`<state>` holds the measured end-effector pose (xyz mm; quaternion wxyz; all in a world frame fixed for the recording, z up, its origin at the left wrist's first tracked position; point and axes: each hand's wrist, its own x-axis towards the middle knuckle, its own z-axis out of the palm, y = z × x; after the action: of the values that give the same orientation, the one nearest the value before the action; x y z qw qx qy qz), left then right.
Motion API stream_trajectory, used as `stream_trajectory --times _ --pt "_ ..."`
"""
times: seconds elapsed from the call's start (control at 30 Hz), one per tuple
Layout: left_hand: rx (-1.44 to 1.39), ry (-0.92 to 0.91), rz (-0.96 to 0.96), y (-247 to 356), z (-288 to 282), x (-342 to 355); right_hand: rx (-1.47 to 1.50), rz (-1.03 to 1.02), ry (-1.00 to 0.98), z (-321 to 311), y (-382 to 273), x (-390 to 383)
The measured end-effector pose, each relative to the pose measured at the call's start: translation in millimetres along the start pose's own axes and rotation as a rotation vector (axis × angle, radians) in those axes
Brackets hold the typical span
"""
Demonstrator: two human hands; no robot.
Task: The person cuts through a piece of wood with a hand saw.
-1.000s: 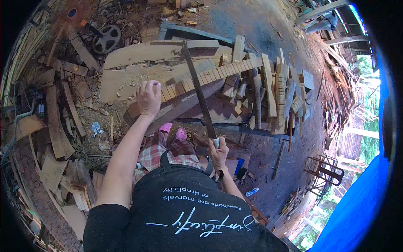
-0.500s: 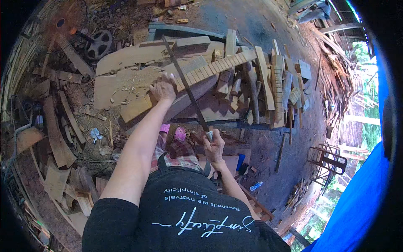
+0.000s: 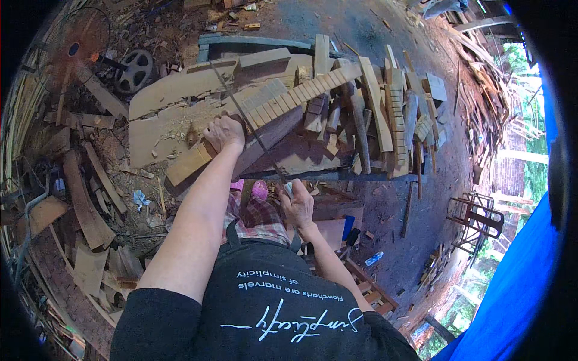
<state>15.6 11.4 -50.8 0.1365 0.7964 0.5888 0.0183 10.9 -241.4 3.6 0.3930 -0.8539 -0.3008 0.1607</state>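
A single fisheye view sits on the person's head, looking steeply down past the chest and forearms to the desk (image 3: 289, 162) and the ground. It stands fairly near the hands; straight edges curve toward the dark round rim.

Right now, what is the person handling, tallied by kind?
Hands: 2, left hand and right hand
Notched wooden plank: 1
Hand saw: 1
Total: 4
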Motion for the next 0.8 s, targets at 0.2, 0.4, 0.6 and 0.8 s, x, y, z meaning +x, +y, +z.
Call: stream_trajectory --times 0.2,0.4,0.6,0.8 --pt "0.038 0.032 0.004 3.0 -6.0 -1.8 -0.05 -0.013 -0.072 0.0 0.4 10.0" --pt "0.047 0.048 0.002 4.6 0.9 -2.8 -0.038 -0.057 -0.044 11.7 -19.9 37.1" --pt "0.104 0.025 -0.01 0.8 -0.4 -1.0 -0.129 -0.033 -0.122 -2.3 0.5 3.1" --pt "0.128 -0.049 -0.001 -0.6 4.9 2.0 -0.212 -0.09 -0.071 11.4 -10.0 28.6"
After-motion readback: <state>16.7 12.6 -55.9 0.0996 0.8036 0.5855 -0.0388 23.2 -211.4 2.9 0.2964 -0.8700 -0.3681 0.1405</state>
